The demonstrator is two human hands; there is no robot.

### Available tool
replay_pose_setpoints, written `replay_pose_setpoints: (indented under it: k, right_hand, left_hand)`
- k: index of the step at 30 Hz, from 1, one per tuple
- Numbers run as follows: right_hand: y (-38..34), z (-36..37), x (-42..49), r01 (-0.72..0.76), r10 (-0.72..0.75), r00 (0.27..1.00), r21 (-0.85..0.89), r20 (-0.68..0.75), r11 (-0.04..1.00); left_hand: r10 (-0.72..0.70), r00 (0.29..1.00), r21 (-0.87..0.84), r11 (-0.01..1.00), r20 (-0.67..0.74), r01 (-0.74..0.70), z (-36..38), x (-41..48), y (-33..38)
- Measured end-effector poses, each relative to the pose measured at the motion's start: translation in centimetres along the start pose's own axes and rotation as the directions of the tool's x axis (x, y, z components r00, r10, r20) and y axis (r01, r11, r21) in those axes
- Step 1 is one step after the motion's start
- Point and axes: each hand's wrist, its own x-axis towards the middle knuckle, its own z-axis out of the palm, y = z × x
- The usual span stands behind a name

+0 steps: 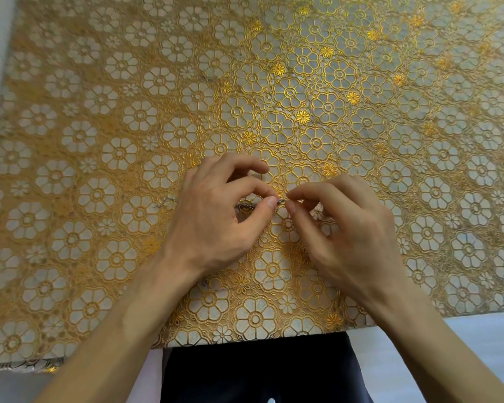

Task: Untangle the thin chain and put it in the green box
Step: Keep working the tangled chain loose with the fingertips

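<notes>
Over the tablecloth [99, 126], my left hand [216, 216] pinches the thin chain [246, 204]; my right hand [346, 228] looks to pinch it just beside, fingertips almost touching.

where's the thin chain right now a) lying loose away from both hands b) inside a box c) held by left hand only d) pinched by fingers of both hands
d: the left hand and right hand each pinch the thin chain between thumb and forefinger, tips nearly meeting over the floral tablecloth; no box is in view.
</notes>
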Motion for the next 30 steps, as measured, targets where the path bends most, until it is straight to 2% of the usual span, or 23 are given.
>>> replay_pose_setpoints:
  k: [5,14,19,30]
  right_hand:
    - [0.1,0.3,0.3,0.087,-0.084,0.996,-0.083,0.039,0.993]
    - [0.0,0.5,0.6,0.052,-0.019,0.982,-0.172,0.19,0.984]
    - [-0.3,0.2,0.7,0.001,0.039,0.97,-0.166,0.239,0.986]
    - [0.1,0.2,0.8,-0.093,0.099,0.987,-0.054,0.128,0.994]
  left_hand:
    - [0.012,1.0,0.02,1.0,-0.001,-0.012,0.1,0.0,-0.1]
    - [0.051,0.998,0.071,0.996,0.027,-0.053,-0.1,0.4,-0.5]
    - [0.072,0.996,0.105,0.992,0.05,-0.076,-0.4,1.0,-0.9]
    - [-0.001,0.998,0.022,1.0,0.059,-0.001,-0.4,1.2,-0.9]
